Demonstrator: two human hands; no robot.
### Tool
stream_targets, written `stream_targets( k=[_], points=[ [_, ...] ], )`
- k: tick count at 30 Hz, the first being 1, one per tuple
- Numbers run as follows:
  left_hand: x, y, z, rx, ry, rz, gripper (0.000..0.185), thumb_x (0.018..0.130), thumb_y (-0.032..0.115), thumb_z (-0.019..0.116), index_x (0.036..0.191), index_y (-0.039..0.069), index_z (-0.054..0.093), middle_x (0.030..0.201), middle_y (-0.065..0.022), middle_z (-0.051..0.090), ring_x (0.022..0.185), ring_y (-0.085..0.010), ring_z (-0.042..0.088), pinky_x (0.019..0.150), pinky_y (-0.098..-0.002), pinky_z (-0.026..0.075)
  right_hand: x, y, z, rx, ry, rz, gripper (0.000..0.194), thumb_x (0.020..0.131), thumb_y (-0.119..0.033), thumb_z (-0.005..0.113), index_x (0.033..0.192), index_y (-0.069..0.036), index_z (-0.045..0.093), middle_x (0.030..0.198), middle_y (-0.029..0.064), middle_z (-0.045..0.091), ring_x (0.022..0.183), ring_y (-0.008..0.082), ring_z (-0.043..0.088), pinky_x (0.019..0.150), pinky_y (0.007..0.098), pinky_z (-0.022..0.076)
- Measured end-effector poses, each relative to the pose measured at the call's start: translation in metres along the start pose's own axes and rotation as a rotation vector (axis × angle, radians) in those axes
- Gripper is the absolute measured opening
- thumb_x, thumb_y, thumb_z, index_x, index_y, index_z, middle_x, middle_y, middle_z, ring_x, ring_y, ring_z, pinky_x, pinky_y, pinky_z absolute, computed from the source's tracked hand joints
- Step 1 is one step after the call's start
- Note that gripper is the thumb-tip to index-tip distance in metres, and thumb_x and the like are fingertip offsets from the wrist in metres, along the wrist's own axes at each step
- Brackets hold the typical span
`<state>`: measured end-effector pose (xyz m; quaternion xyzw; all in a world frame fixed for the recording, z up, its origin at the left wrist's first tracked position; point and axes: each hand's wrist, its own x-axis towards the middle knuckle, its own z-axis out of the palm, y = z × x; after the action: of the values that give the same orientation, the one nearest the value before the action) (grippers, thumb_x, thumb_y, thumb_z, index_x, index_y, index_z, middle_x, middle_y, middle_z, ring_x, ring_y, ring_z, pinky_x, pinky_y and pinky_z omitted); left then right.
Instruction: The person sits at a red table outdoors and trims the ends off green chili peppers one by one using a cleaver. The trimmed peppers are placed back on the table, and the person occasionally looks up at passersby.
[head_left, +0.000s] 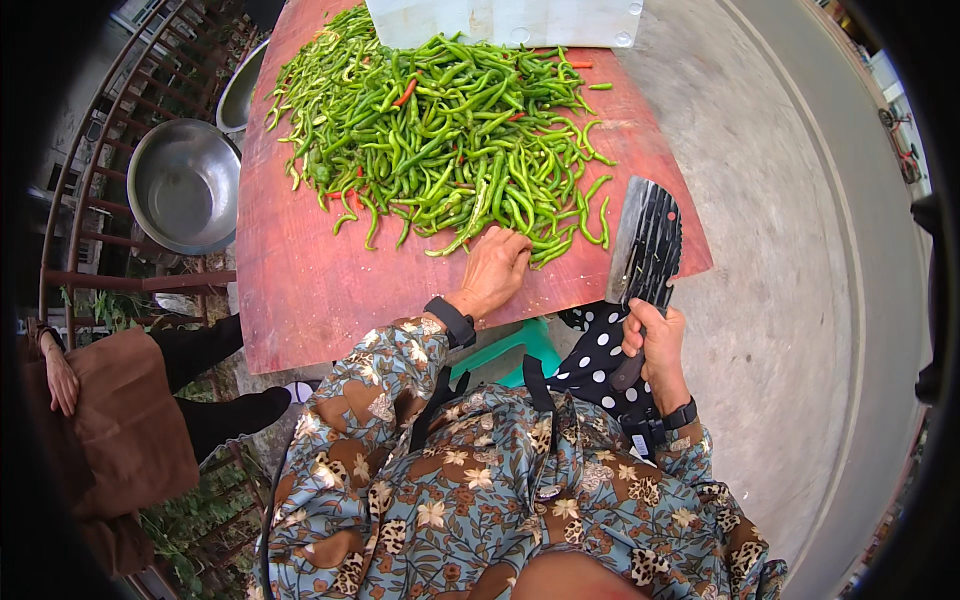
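Note:
A broad cleaver (643, 241) with a dark blade is upright in my right hand (658, 341), gripped by its handle beyond the board's front right edge. Bits of green cling to its blade. My left hand (495, 266) rests at the front of a big heap of green chili peppers (450, 142), fingers curled against the nearest ones. Whether a pepper is under those fingers is hidden. One pepper slit lengthwise (480, 217) lies just beyond the left hand, its pale inside showing. A few red chilies (406, 92) are mixed in. The heap lies on a reddish wooden board (337, 285).
A white box (502, 22) stands at the board's far edge. Two steel basins, the nearer one (184, 187) larger in view, sit left by a rusty metal railing (97, 165). A person in a brown apron (127, 420) is at left. A green plastic stool (517, 349) shows below the board.

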<state>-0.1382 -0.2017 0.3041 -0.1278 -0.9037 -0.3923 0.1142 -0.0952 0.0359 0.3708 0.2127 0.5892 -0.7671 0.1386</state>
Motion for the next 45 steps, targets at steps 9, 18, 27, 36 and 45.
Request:
stream_targets(
  k=[9,18,27,36,45],
  points=[
    [0.018,0.003,0.037,0.498,-0.1,0.198,0.012,0.061,0.002,0.053,0.073,0.004,0.054,0.083,-0.01,0.05,0.083,-0.0282,0.047,0.068,-0.0365,0.038,-0.013,0.01,-0.013,0.092,-0.019,0.022,0.022,0.079,-0.006,0.055,0.059,-0.003,0.046,0.049,0.0025,0.044,0.034,0.0085,0.039,0.03,0.0238,0.0318],
    [0.024,0.006,0.013,0.139,0.223,0.033,0.011,0.077,0.005,0.056,0.087,0.002,0.054,0.082,-0.0091,0.056,0.077,-0.0269,0.051,0.07,-0.0355,0.041,-0.019,0.007,-0.003,0.074,-0.092,-0.025,0.026,0.079,-0.007,0.055,0.056,-0.003,0.045,0.047,0.0026,0.044,0.033,0.0085,0.038,0.03,0.0236,0.0312],
    [0.006,0.032,-0.024,-0.91,0.281,-0.36,0.013,0.083,0.006,0.056,0.095,0.001,0.057,0.086,-0.0031,0.06,0.068,-0.0076,0.049,0.064,-0.0211,0.041,-0.017,0.007,0.028,0.046,-0.265,-0.065,0.029,0.081,-0.013,0.058,0.057,-0.003,0.047,0.047,0.0018,0.044,0.035,0.0078,0.039,0.031,0.023,0.032],
    [-0.042,0.088,-0.041,-0.023,0.157,0.276,0.02,0.066,0.005,0.064,0.086,0.005,0.059,0.076,-0.0055,0.053,0.072,-0.0246,0.046,0.064,-0.0344,0.035,-0.027,0.001,0.065,0.048,-0.337,-0.044,0.023,0.08,-0.016,0.063,0.066,-0.003,0.051,0.054,0.002,0.047,0.039,0.0083,0.044,0.033,0.0233,0.0343],
    [-0.053,0.079,-0.047,-0.017,0.155,0.301,0.02,0.066,0.005,0.064,0.086,0.005,0.059,0.075,-0.0056,0.053,0.072,-0.025,0.047,0.064,-0.0348,0.036,-0.028,0.011,0.076,-0.089,-0.305,-0.073,0.018,0.078,-0.007,0.059,0.063,-0.001,0.051,0.052,0.0031,0.049,0.038,0.0091,0.044,0.033,0.0232,0.035]
  ],
)
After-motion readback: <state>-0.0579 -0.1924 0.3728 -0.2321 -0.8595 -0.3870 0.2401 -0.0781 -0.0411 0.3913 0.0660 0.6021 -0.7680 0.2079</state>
